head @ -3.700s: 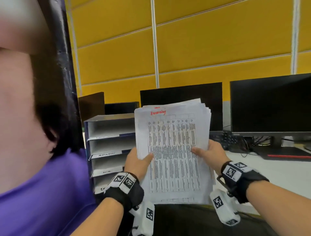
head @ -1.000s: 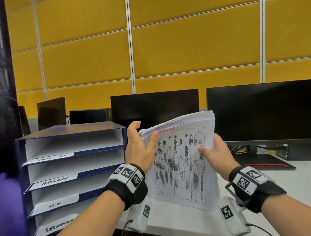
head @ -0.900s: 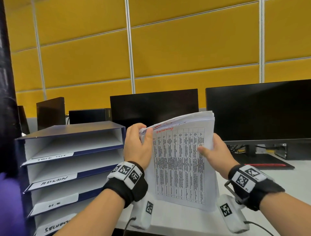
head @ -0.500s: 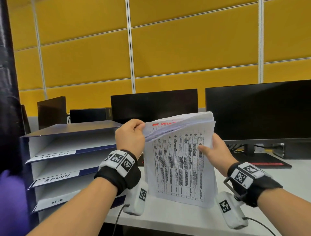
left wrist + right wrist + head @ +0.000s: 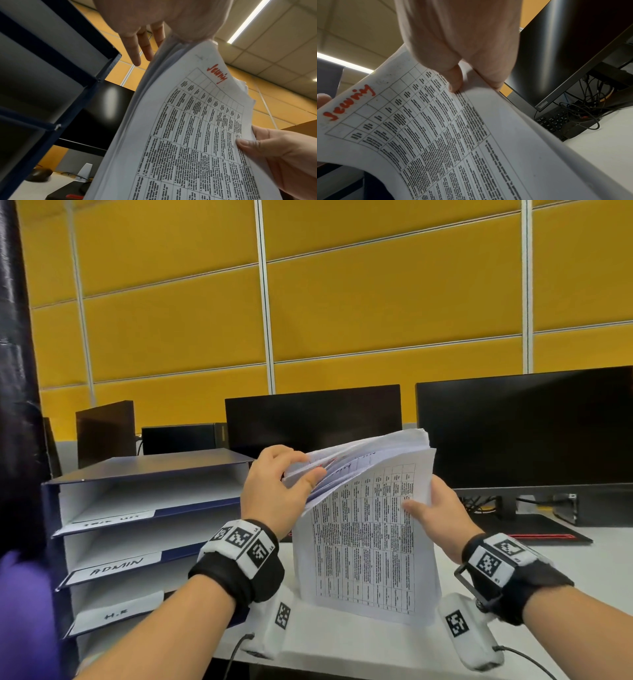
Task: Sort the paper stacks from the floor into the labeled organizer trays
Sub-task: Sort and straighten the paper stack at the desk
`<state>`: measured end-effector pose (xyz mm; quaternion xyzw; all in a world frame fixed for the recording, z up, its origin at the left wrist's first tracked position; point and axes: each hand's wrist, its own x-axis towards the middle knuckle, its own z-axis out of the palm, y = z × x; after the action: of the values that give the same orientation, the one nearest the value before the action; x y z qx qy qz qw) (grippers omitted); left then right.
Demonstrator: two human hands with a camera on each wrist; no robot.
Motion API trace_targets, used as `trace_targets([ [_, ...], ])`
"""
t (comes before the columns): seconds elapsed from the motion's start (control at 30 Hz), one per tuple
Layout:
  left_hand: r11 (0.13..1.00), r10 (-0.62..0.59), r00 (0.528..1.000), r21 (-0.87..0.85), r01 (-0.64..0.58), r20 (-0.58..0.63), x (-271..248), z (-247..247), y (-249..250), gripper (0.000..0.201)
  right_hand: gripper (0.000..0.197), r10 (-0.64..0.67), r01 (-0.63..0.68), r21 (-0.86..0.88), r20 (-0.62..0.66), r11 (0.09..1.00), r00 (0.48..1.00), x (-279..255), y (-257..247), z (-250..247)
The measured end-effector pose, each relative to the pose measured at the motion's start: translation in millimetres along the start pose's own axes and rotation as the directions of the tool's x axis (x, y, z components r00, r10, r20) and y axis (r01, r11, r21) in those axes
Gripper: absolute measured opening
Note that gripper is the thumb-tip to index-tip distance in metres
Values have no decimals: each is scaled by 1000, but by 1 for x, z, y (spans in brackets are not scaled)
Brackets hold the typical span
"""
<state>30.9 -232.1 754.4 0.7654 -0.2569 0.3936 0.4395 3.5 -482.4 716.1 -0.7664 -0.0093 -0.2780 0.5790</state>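
A thick stack of printed papers (image 5: 366,542) stands nearly upright with its lower edge at the white desk (image 5: 342,642). Red handwriting marks the top sheet (image 5: 217,74) (image 5: 349,104). My left hand (image 5: 274,494) grips the stack's top left corner and bends the upper sheets toward me, fanning them. My right hand (image 5: 435,515) holds the right edge, thumb (image 5: 455,81) on the front page. The blue and white organizer (image 5: 144,529) stands to the left of the stack, its trays (image 5: 113,568) carrying handwritten labels, one reading ADMIN.
Black monitors (image 5: 527,426) line the back of the desk before a yellow panelled wall. A keyboard and tangled cables (image 5: 565,121) lie under the right monitor. A purple sleeve (image 5: 24,611) and a dark post (image 5: 17,371) fill the left edge.
My left hand shifted from the stack's left side to its top corner and curled the upper pages forward, spreading them. The right hand kept its hold; the view turned away from a nearby person.
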Motion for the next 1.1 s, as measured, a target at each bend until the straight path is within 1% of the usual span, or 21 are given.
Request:
trace_targets([
  [0.1, 999, 14, 1000, 40, -14, -2, 2, 0, 3, 31, 37, 2, -2, -5, 4, 1000, 1000, 1, 0, 0],
  [0.13, 998, 20, 1000, 58, -20, -5, 3, 0, 5, 28, 37, 4, -4, -8, 7, 1000, 1000, 2, 1, -1],
  [0.23, 995, 13, 998, 101, -7, -56, 7, 0, 10, 8, 39, 3, -3, -17, 15, 1000, 1000, 2, 1, -3],
  [0.3, 996, -40, 996, 80, 46, -81, 12, 1, 10, 11, 41, 1, -1, -23, 16, 1000, 1000, 2, 1, -5],
  [0.37, 993, -109, 991, 37, 112, -72, 15, 1, 11, 15, 42, -2, 2, -29, 19, 1000, 1000, 2, 0, -5],
  [0.47, 989, -148, 988, 6, 148, -53, 19, -1, 12, 16, 41, -4, 5, -35, 24, 999, 1000, 1, 0, -5],
  [0.57, 984, -178, 981, -34, 175, -77, 23, -4, 11, 18, 36, -6, 7, -31, 32, 1000, 999, -1, -2, -6],
  [0.63, 981, -188, 977, -54, 184, -100, 25, -5, 11, 18, 34, -9, 10, -24, 38, 1000, 999, -2, -3, -6],
  [0.77, 985, -168, 982, 26, 170, -88, 23, -4, 13, 12, 37, -8, 9, -20, 42, 1000, 999, -3, -4, -7],
  [0.83, 979, -198, 978, 32, 200, -60, 19, -4, 10, 7, 39, -5, 6, -13, 44, 1000, 999, -3, -3, -8],
  [0.9, 975, -219, 974, 27, 221, -66, 17, -4, 6, 5, 40, -4, 4, -8, 43, 1000, 999, -4, -3, -9],
  [1.1, 976, -217, 970, -30, 215, -113, 19, -5, 4, 13, 36, -14, 14, -15, 40, 1000, 999, -3, -2, -13],
])
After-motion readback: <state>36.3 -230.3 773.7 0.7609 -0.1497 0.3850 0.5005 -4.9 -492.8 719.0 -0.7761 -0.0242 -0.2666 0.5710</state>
